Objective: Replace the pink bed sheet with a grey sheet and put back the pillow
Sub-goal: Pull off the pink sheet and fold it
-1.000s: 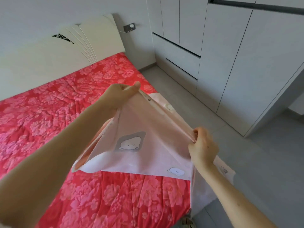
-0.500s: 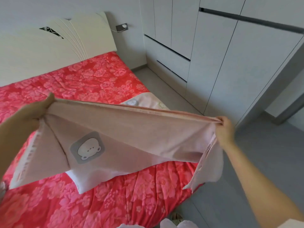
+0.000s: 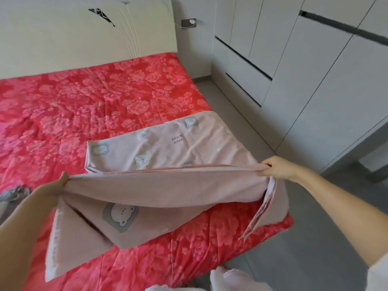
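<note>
A pale pink sheet (image 3: 168, 192) printed with small bear patches is stretched between my hands above the near corner of the bed. My left hand (image 3: 53, 186) grips one end of its folded edge and my right hand (image 3: 277, 168) pinches the other end. The far part of the sheet lies flat on the bed. Loose flaps hang down below each hand. The bed itself is covered by a red floral quilted pad (image 3: 94, 106). A bit of grey fabric (image 3: 12, 194) shows at the left edge, mostly hidden by my left arm.
A cream headboard (image 3: 84, 38) stands against the far wall. White wardrobe doors and drawers (image 3: 304, 70) line the right side, with a grey floor aisle (image 3: 304, 238) between them and the bed. White fluffy slippers (image 3: 231, 280) show at the bottom edge.
My hands moved apart and pulled the sheet's edge taut. The sheet has come lower, and its far part now lies flat on the bed.
</note>
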`<state>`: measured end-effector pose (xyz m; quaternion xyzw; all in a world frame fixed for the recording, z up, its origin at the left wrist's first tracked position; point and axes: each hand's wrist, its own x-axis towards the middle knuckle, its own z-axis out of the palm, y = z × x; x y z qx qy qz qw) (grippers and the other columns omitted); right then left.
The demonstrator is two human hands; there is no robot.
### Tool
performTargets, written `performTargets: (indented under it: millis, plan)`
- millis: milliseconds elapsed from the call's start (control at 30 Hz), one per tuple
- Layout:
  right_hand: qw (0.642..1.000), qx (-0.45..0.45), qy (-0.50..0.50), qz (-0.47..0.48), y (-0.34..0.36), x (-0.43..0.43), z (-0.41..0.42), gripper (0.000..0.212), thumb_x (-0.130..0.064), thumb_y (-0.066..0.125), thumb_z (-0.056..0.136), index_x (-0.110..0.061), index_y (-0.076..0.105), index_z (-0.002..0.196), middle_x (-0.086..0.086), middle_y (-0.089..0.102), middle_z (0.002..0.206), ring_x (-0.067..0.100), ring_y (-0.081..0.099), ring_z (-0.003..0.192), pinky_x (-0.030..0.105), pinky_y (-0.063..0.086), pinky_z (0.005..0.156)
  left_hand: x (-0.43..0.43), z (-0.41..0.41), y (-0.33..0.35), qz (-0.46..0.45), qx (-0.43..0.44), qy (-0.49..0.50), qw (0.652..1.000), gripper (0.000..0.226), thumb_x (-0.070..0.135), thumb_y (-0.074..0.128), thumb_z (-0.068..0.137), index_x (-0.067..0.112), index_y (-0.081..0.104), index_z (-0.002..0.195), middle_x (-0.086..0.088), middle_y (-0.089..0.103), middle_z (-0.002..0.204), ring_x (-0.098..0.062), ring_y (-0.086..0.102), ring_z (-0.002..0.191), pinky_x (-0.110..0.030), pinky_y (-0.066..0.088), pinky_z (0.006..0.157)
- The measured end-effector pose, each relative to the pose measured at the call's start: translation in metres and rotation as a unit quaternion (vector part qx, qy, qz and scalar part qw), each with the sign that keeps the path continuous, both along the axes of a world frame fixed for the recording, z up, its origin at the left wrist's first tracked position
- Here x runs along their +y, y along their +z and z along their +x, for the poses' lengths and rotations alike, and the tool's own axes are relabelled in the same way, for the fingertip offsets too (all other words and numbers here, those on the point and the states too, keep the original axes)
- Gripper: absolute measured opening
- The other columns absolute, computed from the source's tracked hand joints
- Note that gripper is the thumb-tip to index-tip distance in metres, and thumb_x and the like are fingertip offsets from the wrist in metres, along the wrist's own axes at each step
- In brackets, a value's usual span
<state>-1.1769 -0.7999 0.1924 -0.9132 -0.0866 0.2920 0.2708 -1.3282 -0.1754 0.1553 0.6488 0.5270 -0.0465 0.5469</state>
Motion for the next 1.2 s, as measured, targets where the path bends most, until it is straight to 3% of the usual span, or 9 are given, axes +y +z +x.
performTargets:
  millis: [100, 167, 267, 367, 500, 667, 800, 933, 1200]
  plan:
    - [0.997, -0.039, -0.022, -0.069, -0.028, 0.009, 0.022, 0.039, -0.014, 0.06, 0.085, -0.016, 0.034, 0.055, 0.001, 0.036, 0.059, 0.016, 0.032, 0.057, 0.031, 0.019, 0.054, -0.006, -0.001, -0.009, 0.004, 0.034, -0.017, 0.999, 0.053, 0.056, 0.043, 0.091, 0.004, 0.051, 0.091, -0.015, 0.057, 0.052, -0.021, 0.057, 0.039, -0.025, 0.054, 0.05]
    - [0.991, -0.042, -0.034, -0.124, -0.046, 0.013, 0.037, 0.034, -0.01, 0.053, 0.084, -0.015, 0.034, 0.056, 0.003, 0.04, 0.062, 0.018, 0.035, 0.059, 0.031, 0.021, 0.054, -0.009, 0.002, -0.015, 0.027, 0.058, -0.043, 0.997, 0.057, 0.056, 0.048, 0.089, 0.002, 0.054, 0.106, -0.025, 0.062, 0.089, -0.027, 0.063, 0.062, -0.039, 0.05, 0.084]
    - [0.978, -0.05, -0.033, -0.199, -0.069, 0.026, 0.058, 0.024, -0.008, 0.056, 0.085, -0.013, 0.046, 0.063, 0.007, 0.057, 0.075, 0.024, 0.051, 0.07, 0.029, 0.03, 0.054, -0.021, 0.009, -0.018, 0.114, 0.119, -0.055, 0.985, 0.061, 0.043, 0.049, 0.095, -0.012, 0.056, 0.119, -0.029, 0.053, 0.127, -0.038, 0.055, 0.113, -0.039, 0.039, 0.097]
    - [0.977, -0.087, -0.099, -0.167, -0.065, 0.071, 0.096, 0.021, 0.004, 0.051, 0.083, -0.009, 0.049, 0.067, 0.02, 0.066, 0.097, 0.032, 0.062, 0.091, 0.026, 0.035, 0.064, -0.035, 0.04, 0.01, 0.176, 0.127, -0.046, 0.975, 0.059, 0.037, 0.045, 0.098, -0.019, 0.058, 0.109, -0.034, 0.057, 0.117, -0.041, 0.051, 0.118, -0.037, 0.035, 0.095]
    - [0.947, -0.229, -0.223, 0.025, 0.05, 0.168, 0.21, 0.026, -0.002, 0.033, 0.086, 0.005, 0.058, 0.085, 0.031, 0.062, 0.101, 0.039, 0.06, 0.094, 0.034, 0.039, 0.069, -0.026, 0.141, 0.13, 0.225, -0.116, 0.056, 0.966, 0.043, 0.031, 0.051, 0.096, -0.009, 0.061, 0.085, -0.017, 0.053, 0.074, -0.03, 0.051, 0.079, -0.036, 0.038, 0.065]
    - [0.769, -0.555, -0.243, 0.205, 0.34, 0.199, 0.297, 0.02, 0.01, 0.041, 0.081, 0.002, 0.054, 0.094, 0.026, 0.058, 0.099, 0.037, 0.056, 0.09, 0.031, 0.028, 0.064, 0.017, 0.218, 0.415, 0.404, -0.393, 0.099, 0.82, 0.047, 0.035, 0.044, 0.099, 0.009, 0.043, 0.06, -0.009, 0.036, 0.057, -0.02, 0.035, 0.054, -0.018, 0.031, 0.041]
    - [0.649, -0.708, -0.174, 0.218, 0.473, 0.16, 0.282, 0.019, 0.011, 0.042, 0.073, 0.003, 0.052, 0.087, 0.021, 0.052, 0.09, 0.032, 0.049, 0.082, 0.035, 0.03, 0.063, 0.063, 0.177, 0.551, 0.437, -0.515, 0.194, 0.712, 0.052, 0.064, 0.046, 0.083, 0.018, 0.046, 0.06, 0.002, 0.043, 0.058, -0.017, 0.046, 0.065, -0.034, 0.042, 0.067]
    - [0.658, -0.74, -0.085, 0.115, 0.485, 0.128, 0.256, 0.029, 0.002, 0.074, 0.069, 0.0, 0.055, 0.09, 0.023, 0.052, 0.093, 0.036, 0.05, 0.086, 0.033, 0.032, 0.066, 0.056, 0.119, 0.555, 0.472, -0.509, 0.166, 0.7, 0.058, 0.078, 0.042, 0.074, 0.022, 0.052, 0.063, 0.007, 0.059, 0.055, -0.018, 0.051, 0.065, -0.023, 0.044, 0.059]
    - [0.77, -0.634, 0.064, -0.011, 0.36, 0.077, 0.187, 0.02, 0.007, 0.067, 0.073, -0.009, 0.055, 0.075, 0.004, 0.044, 0.074, 0.024, 0.045, 0.073, 0.034, 0.034, 0.062, 0.01, 0.014, 0.423, 0.499, -0.388, 0.002, 0.775, 0.038, 0.049, 0.046, 0.095, 0.015, 0.06, 0.086, -0.004, 0.048, 0.062, -0.01, 0.047, 0.044, -0.009, 0.029, 0.033]
